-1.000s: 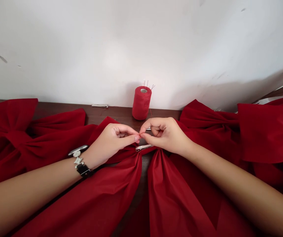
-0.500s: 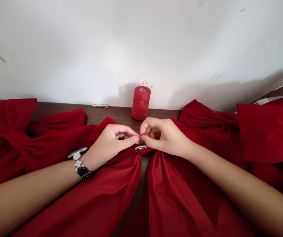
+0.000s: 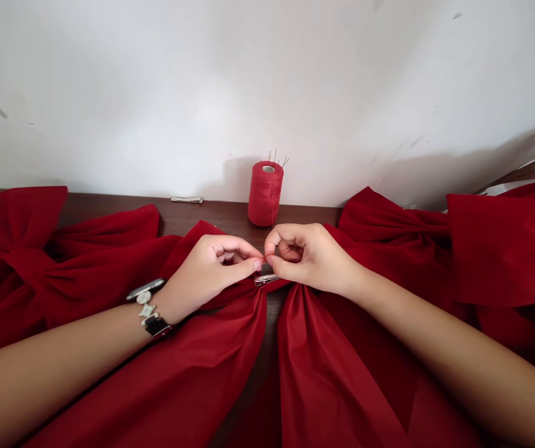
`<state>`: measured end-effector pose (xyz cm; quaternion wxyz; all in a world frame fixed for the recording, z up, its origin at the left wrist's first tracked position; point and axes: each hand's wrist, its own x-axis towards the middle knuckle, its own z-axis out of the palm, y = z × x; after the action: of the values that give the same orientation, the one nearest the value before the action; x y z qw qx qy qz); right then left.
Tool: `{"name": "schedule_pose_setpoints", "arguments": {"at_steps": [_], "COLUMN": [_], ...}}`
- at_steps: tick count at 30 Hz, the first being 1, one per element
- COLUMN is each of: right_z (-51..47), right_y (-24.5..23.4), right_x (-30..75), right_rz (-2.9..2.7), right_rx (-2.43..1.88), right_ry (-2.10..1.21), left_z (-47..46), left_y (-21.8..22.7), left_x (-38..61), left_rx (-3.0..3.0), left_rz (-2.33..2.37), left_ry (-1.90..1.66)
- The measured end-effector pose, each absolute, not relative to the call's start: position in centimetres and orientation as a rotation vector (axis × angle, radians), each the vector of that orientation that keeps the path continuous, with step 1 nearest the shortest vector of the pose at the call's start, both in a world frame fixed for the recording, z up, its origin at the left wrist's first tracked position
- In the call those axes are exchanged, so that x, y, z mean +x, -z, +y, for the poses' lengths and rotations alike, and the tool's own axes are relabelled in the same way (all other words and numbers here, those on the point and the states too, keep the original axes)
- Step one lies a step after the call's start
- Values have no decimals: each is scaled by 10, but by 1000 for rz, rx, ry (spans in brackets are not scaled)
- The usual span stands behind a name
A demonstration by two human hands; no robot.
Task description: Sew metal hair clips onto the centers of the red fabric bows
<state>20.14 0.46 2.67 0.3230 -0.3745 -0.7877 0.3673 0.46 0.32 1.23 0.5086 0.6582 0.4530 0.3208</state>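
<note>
Working left to right, I see a red fabric bow, then my left hand and right hand together, fingertips pinching a red thread just above a metal hair clip. A thread spool stands behind them on the wooden tabletop, and another red bow lies at far right.

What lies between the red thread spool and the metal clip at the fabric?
The head view shows the left hand and right hand meeting at their fingertips there, over the dark wooden shelf.
</note>
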Motion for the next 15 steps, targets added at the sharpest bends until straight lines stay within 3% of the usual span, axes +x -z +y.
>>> {"name": "schedule_pose_setpoints", "arguments": {"at_steps": [15], "right_z": [6], "right_y": [-25], "right_x": [201], "right_rz": [-2019], "right_rx": [-1001], "right_ry": [-1032], "left_z": [3], "left_y": [-13], "left_x": [5], "left_rx": [1597], "left_rz": [1089], "left_ry": [-774]}}
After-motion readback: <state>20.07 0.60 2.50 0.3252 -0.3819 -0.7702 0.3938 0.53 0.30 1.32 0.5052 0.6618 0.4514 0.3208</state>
